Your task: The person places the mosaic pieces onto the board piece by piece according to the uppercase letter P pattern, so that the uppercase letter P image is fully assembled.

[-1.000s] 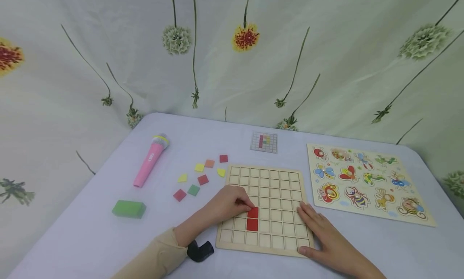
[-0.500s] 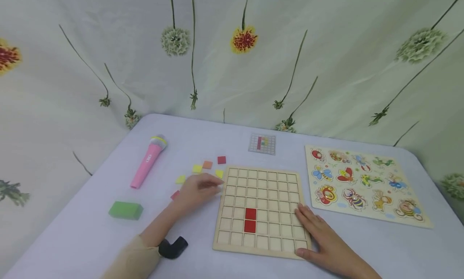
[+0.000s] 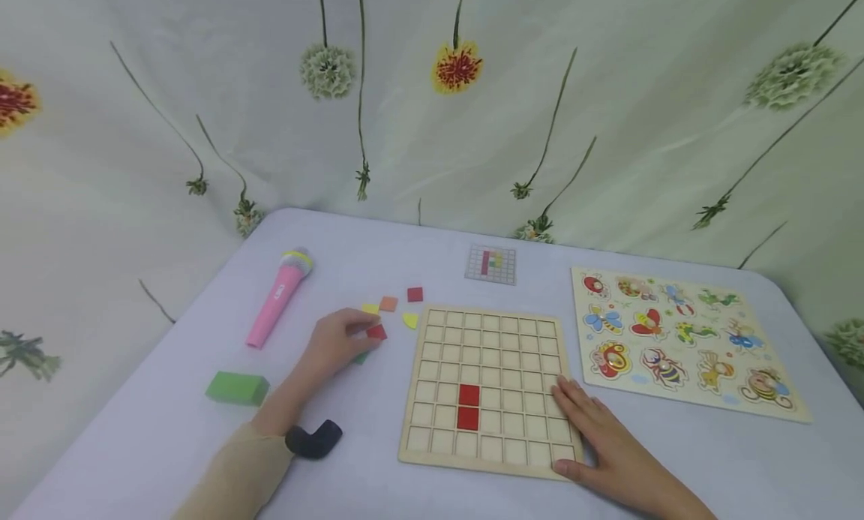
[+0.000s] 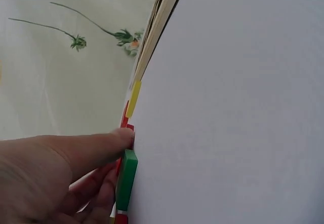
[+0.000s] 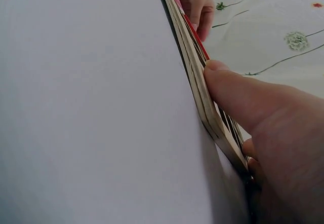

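In the head view my left hand (image 3: pixel 334 346) has its thumb and index finger at opposite edges of a red square tile (image 3: pixel 376 332), pinching it on the table. The left wrist view shows the thumb on that tile's edge, with a green tile (image 4: pixel 126 181) close beside the fingers. My right hand (image 3: pixel 610 452) rests with extended fingers on the right edge of the wooden grid board (image 3: pixel 486 467). Two red tiles (image 3: pixel 468 418) fill neighbouring cells of one column in the board. Part of the green tile and a yellow one are hidden by the left hand.
Around the left hand lie an orange tile (image 3: pixel 388 304), another red tile (image 3: pixel 415 294) and a yellow piece (image 3: pixel 409 321). A small pattern card (image 3: pixel 491 265) sits behind the board. A pink microphone (image 3: pixel 275 302), a green block (image 3: pixel 238 388) and an insect puzzle (image 3: pixel 688 340) flank it.
My left hand has let go of the upper red tile in the board, moved left off the board, and come down on a loose red tile. The right hand has stayed in place.
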Tool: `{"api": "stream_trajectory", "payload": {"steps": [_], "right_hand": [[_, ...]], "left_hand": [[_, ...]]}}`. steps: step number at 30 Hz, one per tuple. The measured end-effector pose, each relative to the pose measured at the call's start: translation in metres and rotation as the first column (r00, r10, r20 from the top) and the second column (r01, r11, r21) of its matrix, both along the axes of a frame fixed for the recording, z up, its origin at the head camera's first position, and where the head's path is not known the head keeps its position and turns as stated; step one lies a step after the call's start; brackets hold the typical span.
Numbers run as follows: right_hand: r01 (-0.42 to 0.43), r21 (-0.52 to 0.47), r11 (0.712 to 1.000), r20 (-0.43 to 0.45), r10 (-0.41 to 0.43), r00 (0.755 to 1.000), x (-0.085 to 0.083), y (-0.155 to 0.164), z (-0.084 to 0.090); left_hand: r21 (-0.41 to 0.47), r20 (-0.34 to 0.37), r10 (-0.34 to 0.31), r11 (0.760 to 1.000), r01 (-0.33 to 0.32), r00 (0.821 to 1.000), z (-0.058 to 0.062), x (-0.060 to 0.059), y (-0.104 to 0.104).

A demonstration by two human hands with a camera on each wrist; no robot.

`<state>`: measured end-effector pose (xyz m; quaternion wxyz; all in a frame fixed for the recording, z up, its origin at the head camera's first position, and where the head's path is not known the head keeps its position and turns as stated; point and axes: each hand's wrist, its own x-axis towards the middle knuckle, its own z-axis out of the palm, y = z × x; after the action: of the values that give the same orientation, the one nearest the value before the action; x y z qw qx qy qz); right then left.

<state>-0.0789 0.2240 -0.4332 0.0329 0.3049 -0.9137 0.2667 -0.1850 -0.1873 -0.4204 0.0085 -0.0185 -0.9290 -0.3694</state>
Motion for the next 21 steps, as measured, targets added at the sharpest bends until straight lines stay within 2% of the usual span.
{"api": "stream_trajectory", "payload": {"steps": [3, 11, 21], "right_hand": [[-0.002, -0.005, 1.0, 0.004, 0.002, 1.0, 0.0003, -0.0002, 0.0012], [-0.003, -0.014, 1.0, 0.007, 0.003, 1.0, 0.0009, -0.0004, 0.0023], [-0.008, -0.015, 1.0, -0.006, 0.008, 1.0, 0.0009, -0.0001, 0.0014]], "left_hand": [[-0.033, -0.028, 0.008, 0.999, -0.009, 1.0, 0.001, -0.0004, 0.0045], [-0.07, -0.019, 0.011, 0.998, -0.013, 1.0, 0.003, 0.0011, 0.0094], [-0.061, -0.031, -0.025, 0.998, 0.023, 0.999, 0.004, 0.0009, 0.0092]]}}
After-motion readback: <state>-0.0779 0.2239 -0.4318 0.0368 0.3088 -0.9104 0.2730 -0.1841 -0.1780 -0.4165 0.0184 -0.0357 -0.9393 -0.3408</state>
